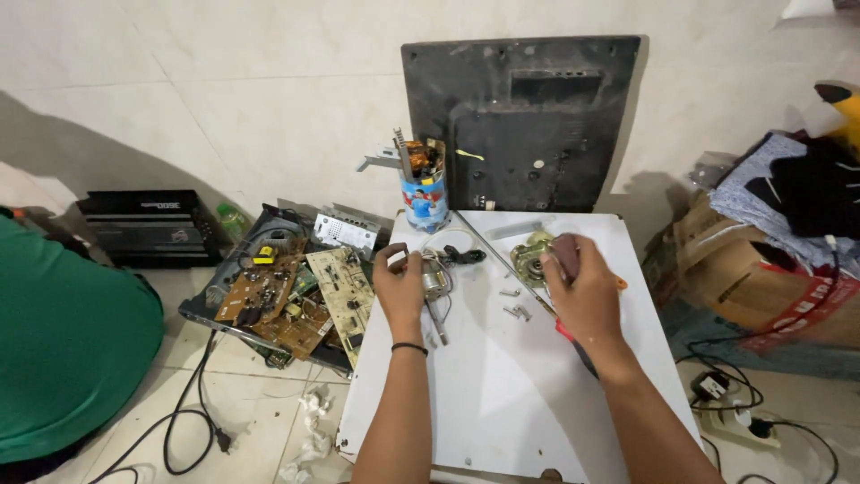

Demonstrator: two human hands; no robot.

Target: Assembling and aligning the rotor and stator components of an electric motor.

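A small metal motor part (435,280) lies near the far left of the white table top (502,394), and the left hand (399,285) is closed around it from the left, thumb and fingers pinching its near end, a white piece at the fingertips. Just right of it, a brass-coloured round mechanism (530,254) sits on the table beside the right hand (584,291), which is clenched around a screwdriver (502,260); its long thin shaft runs up and left past the mechanism, and a red and black handle shows below the wrist. Whether the tip touches anything is hard to tell from this angle. A few small light-coloured loose pieces (514,310) lie between the two hands. At the table's far edge stands a printed can (425,199) stuffed with tools, and behind it a black flat panel (524,121) leans against the tiled wall. On the floor to the left lies a tray of brown and green circuit boards (291,296), with a black amplifier box (150,226) beyond it and a person's green sleeve (67,345) at the edge. Cardboard boxes (748,278) and folded cloth are piled at the right.
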